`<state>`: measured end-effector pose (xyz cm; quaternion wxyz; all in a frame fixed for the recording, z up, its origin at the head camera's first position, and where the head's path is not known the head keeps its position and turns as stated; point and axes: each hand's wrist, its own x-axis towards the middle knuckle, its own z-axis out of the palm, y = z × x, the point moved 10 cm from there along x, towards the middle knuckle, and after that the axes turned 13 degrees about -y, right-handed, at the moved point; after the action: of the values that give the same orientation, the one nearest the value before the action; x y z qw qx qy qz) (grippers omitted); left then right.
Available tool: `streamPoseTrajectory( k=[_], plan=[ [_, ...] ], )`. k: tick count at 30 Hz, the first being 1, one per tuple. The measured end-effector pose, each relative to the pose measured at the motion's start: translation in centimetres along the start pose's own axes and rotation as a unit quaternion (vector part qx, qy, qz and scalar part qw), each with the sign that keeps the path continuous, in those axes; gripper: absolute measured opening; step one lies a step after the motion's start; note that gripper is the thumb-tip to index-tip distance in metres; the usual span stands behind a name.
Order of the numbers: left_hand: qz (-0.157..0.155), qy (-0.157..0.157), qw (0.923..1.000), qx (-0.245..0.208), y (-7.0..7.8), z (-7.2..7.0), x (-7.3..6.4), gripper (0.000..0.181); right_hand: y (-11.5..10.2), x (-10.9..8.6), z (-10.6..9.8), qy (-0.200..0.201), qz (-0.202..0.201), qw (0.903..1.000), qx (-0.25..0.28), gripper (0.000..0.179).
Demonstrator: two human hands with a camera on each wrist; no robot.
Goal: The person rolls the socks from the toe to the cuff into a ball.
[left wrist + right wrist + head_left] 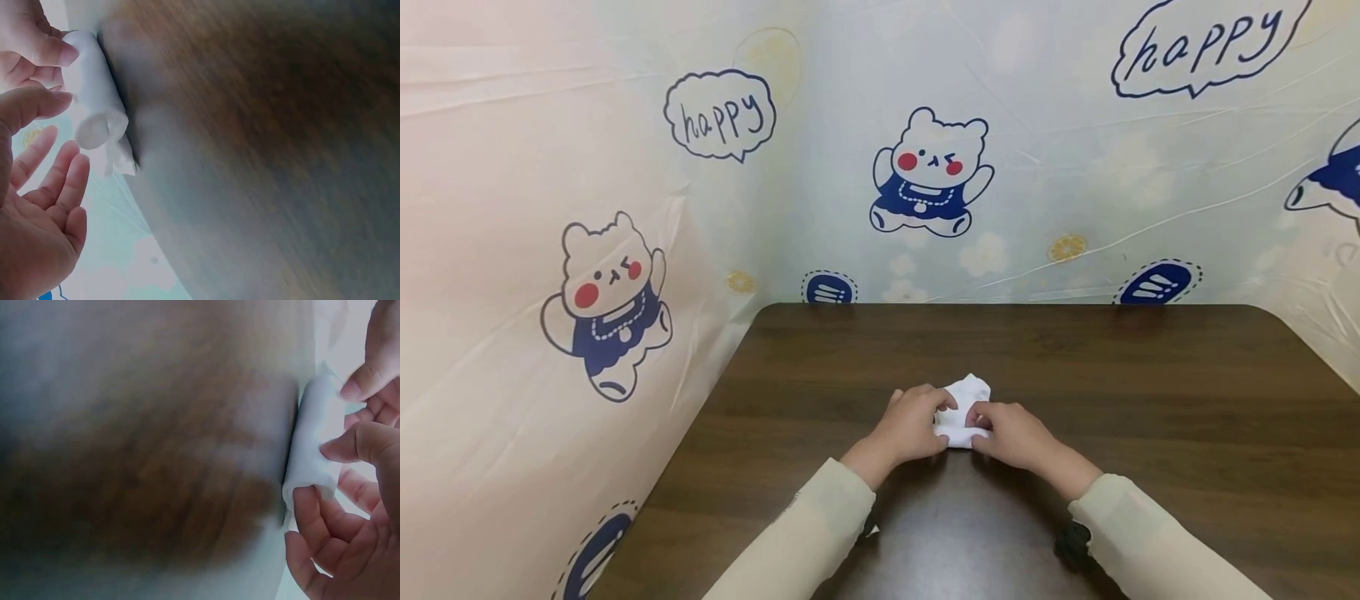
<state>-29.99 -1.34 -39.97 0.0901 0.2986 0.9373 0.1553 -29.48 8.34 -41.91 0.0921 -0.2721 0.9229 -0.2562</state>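
Observation:
A white cloth point(964, 435) lies near the middle of the table, its front edge rolled into a small tube and a flat part stretching behind it. At the left end of the roll, my left hand point(912, 423) has its thumb by the cloth; in the left wrist view the other fingers point(75, 178) are spread and loosely bent, apart from it. My right hand point(1013, 433) holds the right end. The right wrist view shows its thumb point(344, 447) on the rolled cloth point(315, 431) and a finger at the open end of the tube.
The dark brown wooden table point(1187, 400) extends around the hands. Behind and to the left hangs a pale curtain point(1037, 167) printed with bears and "happy" bubbles. A dark object point(1072, 543) sits under the right sleeve at the wrist.

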Motion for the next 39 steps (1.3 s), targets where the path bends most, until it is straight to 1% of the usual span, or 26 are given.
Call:
streamPoseTrajectory(
  k=[3, 7, 11, 18, 21, 24, 27, 30, 35, 39],
  plan=[
    [0.006, 0.001, 1.0, 0.004, 0.3, 0.0, -0.2, 0.036, 0.4, 0.1, 0.2, -0.018, 0.011, 0.9995, 0.021, 0.012],
    [0.012, 0.005, 0.9998, 0.012, 0.5, 0.0, -0.4, 0.036, 0.8, 0.2, 0.3, -0.029, 0.021, 0.9986, 0.038, 0.012],
    [0.016, 0.008, 0.9995, 0.026, 0.6, 0.2, -0.3, 0.035, 0.8, 0.2, 0.3, -0.029, 0.02, 0.9985, 0.042, 0.012],
    [0.024, 0.003, 0.9961, 0.085, 1.1, 0.9, -0.2, 0.029, 1.1, 0.3, 0.3, -0.027, 0.031, 0.9981, 0.045, 0.012],
    [0.025, 0.002, 0.9953, 0.093, 1.0, 1.1, 0.0, 0.026, 1.0, 0.1, 0.1, -0.019, 0.035, 0.9984, 0.042, 0.012],
    [0.025, 0.007, 0.9961, 0.085, 0.7, 1.2, 0.2, 0.023, 0.9, -0.2, -0.5, 0.01, 0.043, 0.999, 0.011, 0.018],
    [0.021, 0.007, 0.9973, 0.07, 0.3, 1.1, 0.5, 0.021, 0.6, -0.7, -1.3, 0.046, 0.047, 0.9973, -0.031, 0.033],
    [0.01, 0.001, 0.9986, 0.052, -0.1, 1.1, 0.9, 0.02, 0.1, -1.1, -1.9, 0.069, 0.039, 0.9948, -0.064, 0.043],
    [-0.013, -0.017, 0.9991, 0.037, -0.5, 1.2, 1.3, 0.023, -0.4, -1.4, -2.1, 0.074, 0.027, 0.994, -0.075, 0.045],
    [-0.02, -0.03, 0.9988, 0.034, -0.6, 1.4, 1.5, 0.023, -0.6, -1.5, -2.0, 0.075, 0.022, 0.994, -0.077, 0.045]
  ],
)
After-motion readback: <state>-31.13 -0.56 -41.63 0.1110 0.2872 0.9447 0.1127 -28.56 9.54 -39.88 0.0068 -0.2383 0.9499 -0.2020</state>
